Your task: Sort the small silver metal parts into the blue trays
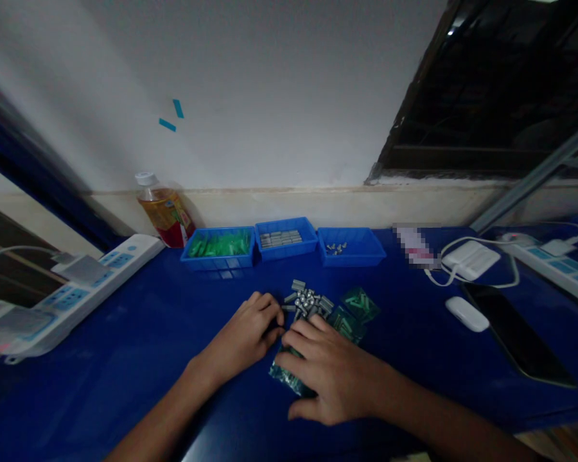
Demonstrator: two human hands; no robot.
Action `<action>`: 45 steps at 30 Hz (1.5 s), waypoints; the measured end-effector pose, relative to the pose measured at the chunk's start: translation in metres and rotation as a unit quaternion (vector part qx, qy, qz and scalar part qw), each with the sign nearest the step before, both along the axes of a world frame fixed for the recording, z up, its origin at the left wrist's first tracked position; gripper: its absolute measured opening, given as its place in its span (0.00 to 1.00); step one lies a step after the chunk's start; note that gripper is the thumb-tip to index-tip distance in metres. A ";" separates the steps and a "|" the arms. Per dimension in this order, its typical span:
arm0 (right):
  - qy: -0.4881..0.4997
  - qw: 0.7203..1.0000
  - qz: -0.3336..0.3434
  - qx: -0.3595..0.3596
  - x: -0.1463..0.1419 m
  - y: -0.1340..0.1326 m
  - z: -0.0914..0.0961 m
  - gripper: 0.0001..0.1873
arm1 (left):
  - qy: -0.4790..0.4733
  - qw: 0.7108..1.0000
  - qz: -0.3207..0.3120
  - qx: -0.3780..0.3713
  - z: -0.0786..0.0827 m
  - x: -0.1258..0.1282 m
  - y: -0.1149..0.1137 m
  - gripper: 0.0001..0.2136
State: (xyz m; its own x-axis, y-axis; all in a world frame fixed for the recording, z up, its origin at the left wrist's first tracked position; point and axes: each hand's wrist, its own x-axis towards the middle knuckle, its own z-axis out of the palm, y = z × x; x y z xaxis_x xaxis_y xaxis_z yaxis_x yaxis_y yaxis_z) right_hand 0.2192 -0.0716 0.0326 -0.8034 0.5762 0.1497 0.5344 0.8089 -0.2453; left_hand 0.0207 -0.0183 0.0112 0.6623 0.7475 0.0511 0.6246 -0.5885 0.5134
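Observation:
A pile of silver screws and short metal cylinders lies in the middle of the blue table. At its near left edge is my left hand, fingers bent, with thumb and index tips close together; anything between them is hidden. My right hand lies palm down with fingers spread, partly covering a green-tinted plastic bag of small parts. Beyond that hand, two more small green bags, one farther off and one nearer, rest right of the pile and show slim pieces inside.
Three blue bins line the wall: green packets in the left bin, metal cylinders in the middle bin, a few screws in the right bin. A drink bottle, power strips, a phone and a white case stand around.

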 end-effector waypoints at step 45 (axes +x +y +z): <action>0.174 0.969 -0.164 0.056 -0.004 0.016 -0.023 0.25 | -0.076 0.939 0.328 0.066 0.046 -0.045 0.039 0.16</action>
State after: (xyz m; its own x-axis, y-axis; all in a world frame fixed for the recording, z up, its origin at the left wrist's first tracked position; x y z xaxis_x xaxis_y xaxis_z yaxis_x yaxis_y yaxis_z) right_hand 0.2149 -0.0556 0.0095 -0.4695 0.7569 0.4545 0.6680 0.6412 -0.3777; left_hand -0.0238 0.0202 0.0575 0.0398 0.9726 0.2292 0.8004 -0.1684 0.5753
